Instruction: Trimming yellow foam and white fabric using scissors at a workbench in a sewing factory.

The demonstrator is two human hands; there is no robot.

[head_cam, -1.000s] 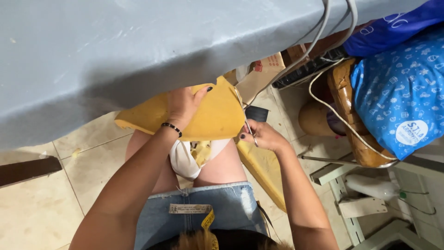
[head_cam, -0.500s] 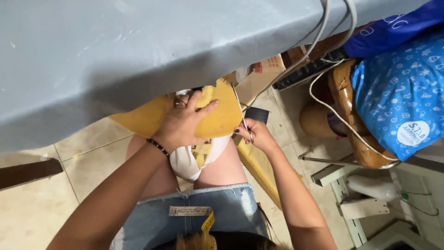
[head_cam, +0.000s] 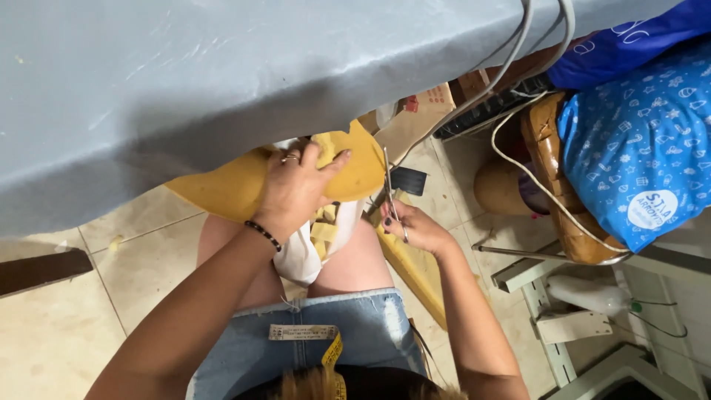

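L hand fingers spread flat, pressing down on top of a yellow foam piece; R hand fingers curled tight round scissors, blades pointing up at the foam's right edge. Whether the blades are parted: can't tell.

Pkgs/labels: brown cardboard box w/ red print sits just behind the foam, under the table edge. Small black tag on the floor just right of the scissors. Blue patterned bag w/ round white label, far right, on a wooden chair.

Foam lies over the lap, under the L palm, partly tucked beneath the grey table. Looks thick, mustard-yellow, curved outline, soft edge. Small yellow offcuts sit in white cloth between the thighs. Second yellow strip leans beside the R leg.
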